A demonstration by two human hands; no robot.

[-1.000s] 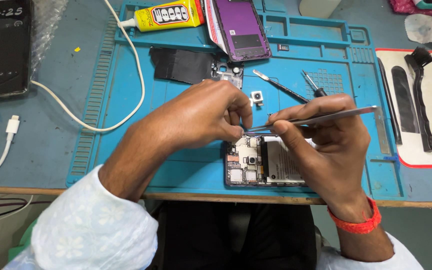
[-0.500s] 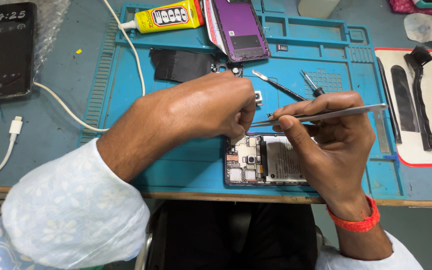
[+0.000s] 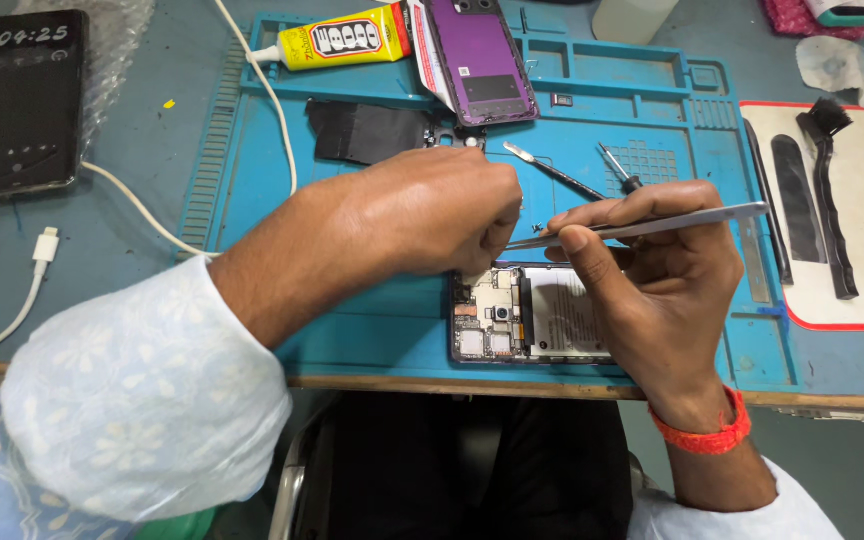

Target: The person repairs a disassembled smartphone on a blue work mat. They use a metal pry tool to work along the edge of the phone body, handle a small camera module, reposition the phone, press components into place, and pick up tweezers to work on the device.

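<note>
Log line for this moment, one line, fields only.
left hand: fingertips on opened phone | right hand: holds tweezers, tips toward left fingers | surface: blue mat

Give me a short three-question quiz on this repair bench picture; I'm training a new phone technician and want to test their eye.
1. True or false: the right hand holds the metal tweezers.
2. What lies under both hands? A) a closed laptop B) an opened phone with its insides showing C) a wristwatch
3. Fill in: the yellow glue tube lies at the far edge of the blue ____.

Key
1. True; their tips point toward the left hand.
2. B; it rests on the repair mat near the table's front edge.
3. Mat.
</note>
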